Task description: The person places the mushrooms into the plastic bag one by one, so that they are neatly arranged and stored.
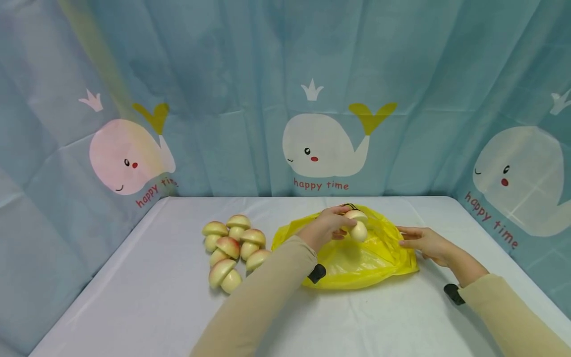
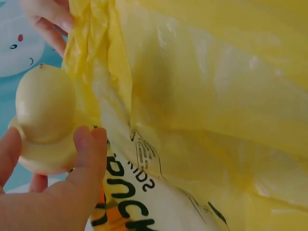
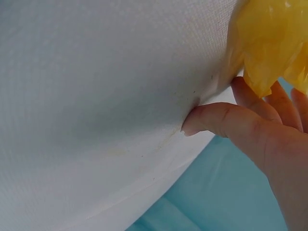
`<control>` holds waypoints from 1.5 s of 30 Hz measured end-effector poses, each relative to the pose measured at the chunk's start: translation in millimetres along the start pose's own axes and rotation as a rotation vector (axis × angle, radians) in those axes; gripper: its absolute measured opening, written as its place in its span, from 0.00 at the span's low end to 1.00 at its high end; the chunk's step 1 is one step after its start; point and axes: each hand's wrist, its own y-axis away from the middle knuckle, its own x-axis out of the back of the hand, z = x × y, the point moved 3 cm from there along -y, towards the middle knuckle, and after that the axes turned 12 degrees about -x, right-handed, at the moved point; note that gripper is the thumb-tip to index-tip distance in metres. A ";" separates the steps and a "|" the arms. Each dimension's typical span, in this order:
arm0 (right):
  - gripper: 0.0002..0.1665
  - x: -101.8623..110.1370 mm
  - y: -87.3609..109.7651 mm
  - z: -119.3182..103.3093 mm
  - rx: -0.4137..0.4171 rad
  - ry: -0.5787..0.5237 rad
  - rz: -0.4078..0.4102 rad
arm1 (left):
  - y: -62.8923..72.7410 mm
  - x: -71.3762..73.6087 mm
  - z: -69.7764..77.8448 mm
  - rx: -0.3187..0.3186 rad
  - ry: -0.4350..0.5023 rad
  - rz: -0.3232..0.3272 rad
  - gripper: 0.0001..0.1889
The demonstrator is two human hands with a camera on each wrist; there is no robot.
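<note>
My left hand pinches a toy mushroom by its cap, with the pale round stem pointing towards me. In the left wrist view the thumb and fingers sit on either side of the mushroom. It hovers over a crumpled yellow plastic bag, which lies spread on the table with black print on one side. At the bag's right edge is my right hand, its fingers extended and touching the plastic. The right wrist view has the thumb straight and the other fingers partly behind the bag.
Left of the bag, several more toy mushrooms with cream and reddish caps lie in a cluster; my left sleeve partly covers one. A white cloth covers the table. Behind it hangs a blue curtain with whale prints.
</note>
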 end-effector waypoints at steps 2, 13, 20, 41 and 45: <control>0.45 -0.3 -0.2 0.0 -0.001 -0.001 0.002 | -2.6 -4.8 -0.6 0.003 -0.012 0.008 0.24; 0.44 -6.0 -0.9 -2.1 0.004 -0.001 0.004 | -18.4 -22.8 -23.2 0.091 0.062 0.154 0.23; 0.44 -8.9 -0.1 -4.4 0.020 -0.005 -0.007 | -26.3 -28.4 -31.8 0.098 0.066 0.177 0.25; 0.43 -5.1 1.2 -3.1 0.009 -0.002 -0.004 | -23.6 -35.5 -29.7 0.120 -0.003 0.112 0.32; 0.44 -2.3 0.3 -0.3 0.003 0.002 0.002 | -19.5 -29.7 -23.3 0.098 -0.030 0.078 0.31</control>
